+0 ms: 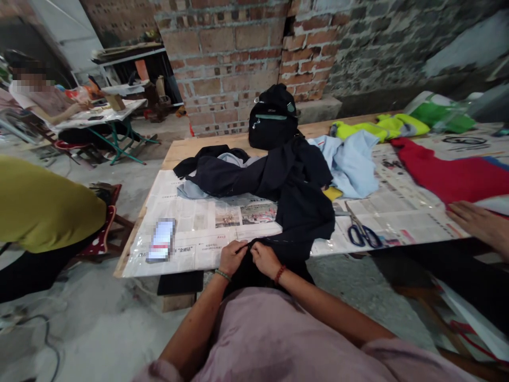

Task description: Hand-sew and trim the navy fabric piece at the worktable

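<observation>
A dark navy garment (304,212) lies bunched on the newspaper-covered table (191,223), and one end of it hangs over the front edge toward my lap. At that edge my left hand (234,258) pinches the dark cloth. My right hand (265,260) is closed on the same cloth, right beside the left. The fingertips almost meet, and whether a needle or thread is between them is too small to tell. Pale stitch marks run along the cloth near my right hand. Light blue cloth (350,164) lies behind the garment.
Scissors (360,231) with dark handles lie right of the garment, a phone (162,240) to the left. A black backpack (273,119) stands at the back. Yellow cloth (382,127) and red cloth (449,170) lie right, near another person's hand (475,220). Other people sit at left.
</observation>
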### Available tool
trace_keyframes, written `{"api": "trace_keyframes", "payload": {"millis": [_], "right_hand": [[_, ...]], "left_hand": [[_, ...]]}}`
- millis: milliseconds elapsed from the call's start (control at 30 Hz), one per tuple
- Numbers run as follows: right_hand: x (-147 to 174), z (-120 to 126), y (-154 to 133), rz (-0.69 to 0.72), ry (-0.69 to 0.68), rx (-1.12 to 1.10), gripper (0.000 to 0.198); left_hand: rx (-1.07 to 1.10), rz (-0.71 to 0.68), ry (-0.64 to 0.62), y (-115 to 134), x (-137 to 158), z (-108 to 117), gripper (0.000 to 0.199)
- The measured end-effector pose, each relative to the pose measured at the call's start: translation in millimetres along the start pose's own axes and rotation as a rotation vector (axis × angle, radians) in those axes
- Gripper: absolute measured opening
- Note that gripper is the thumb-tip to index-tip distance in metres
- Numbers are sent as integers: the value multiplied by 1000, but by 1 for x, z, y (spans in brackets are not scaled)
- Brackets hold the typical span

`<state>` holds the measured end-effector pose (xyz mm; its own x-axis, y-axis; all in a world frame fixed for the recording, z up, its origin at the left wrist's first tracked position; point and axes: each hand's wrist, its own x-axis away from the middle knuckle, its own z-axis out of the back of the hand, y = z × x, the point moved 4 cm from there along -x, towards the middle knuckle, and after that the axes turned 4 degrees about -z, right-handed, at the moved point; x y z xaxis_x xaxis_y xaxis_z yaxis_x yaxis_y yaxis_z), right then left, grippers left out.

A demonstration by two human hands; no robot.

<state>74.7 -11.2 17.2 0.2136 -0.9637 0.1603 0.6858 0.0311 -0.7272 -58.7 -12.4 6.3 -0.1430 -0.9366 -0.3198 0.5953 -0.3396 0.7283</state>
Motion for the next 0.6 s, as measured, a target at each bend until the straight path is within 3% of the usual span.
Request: {"api": "trace_keyframes", "payload": {"millis": [167, 267, 433, 500, 600], "right_hand": [[-2, 5, -4, 25, -29, 9, 20], [-1, 26, -6, 100, -67, 49, 20], [-15, 79, -23, 252, 255, 132, 21], [-30, 78, -27, 225, 202, 177, 24], [-50, 56, -24, 116, -20, 246, 23]], "left_hand": [[3, -65, -40, 1, 2, -3, 19], [-41, -49, -29, 2, 2, -3, 19], [-88, -60, -12, 5, 3, -3, 18], [-89, -80, 1, 5, 3, -3, 19], [-95, -108, 26, 4, 4, -3, 17]]}}
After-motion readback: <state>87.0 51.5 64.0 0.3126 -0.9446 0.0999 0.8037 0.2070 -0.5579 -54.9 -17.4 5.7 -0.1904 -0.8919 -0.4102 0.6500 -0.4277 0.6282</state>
